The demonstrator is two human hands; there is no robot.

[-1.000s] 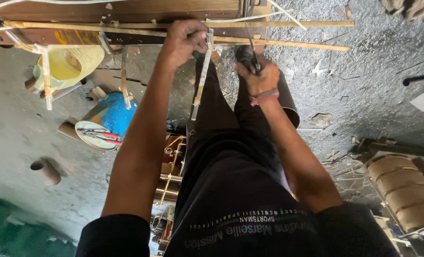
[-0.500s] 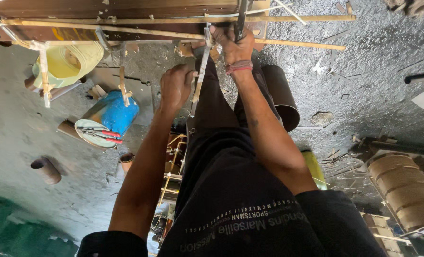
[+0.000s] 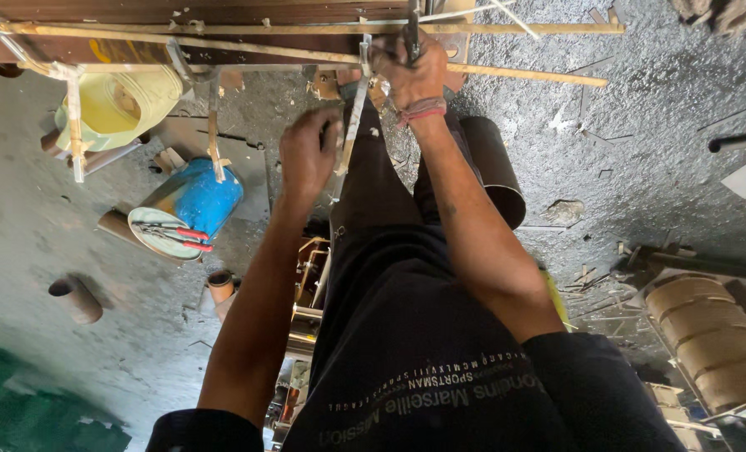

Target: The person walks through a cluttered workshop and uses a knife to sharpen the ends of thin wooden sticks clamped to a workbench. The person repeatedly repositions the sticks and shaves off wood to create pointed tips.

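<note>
Floor point(image 3: 657, 109): we stand on rough grey concrete, littered with thin offcuts and scraps.
Frame point(image 3: 306, 52): long thin bamboo-coloured sticks run crosswise before a dark board; short uprights hang from them, so it looks part-built and propped at working height.
Blue tin point(image 3: 199, 199): lies on its side just left of our legs, red-handled pliers point(image 3: 170, 234) resting on its lid, near to hand.
Yellow tape roll point(image 3: 117, 105): behind the frame's left uprights.
Upright stick point(image 3: 354, 113): slants down from the crossbar between our hands.
Right hand point(image 3: 413, 77): fist closed round a dark tool point(image 3: 411, 29) at the joint, we judge to work it.
Left hand point(image 3: 308, 155): fingers curled onto the upright stick lower down, steadying it.
</note>
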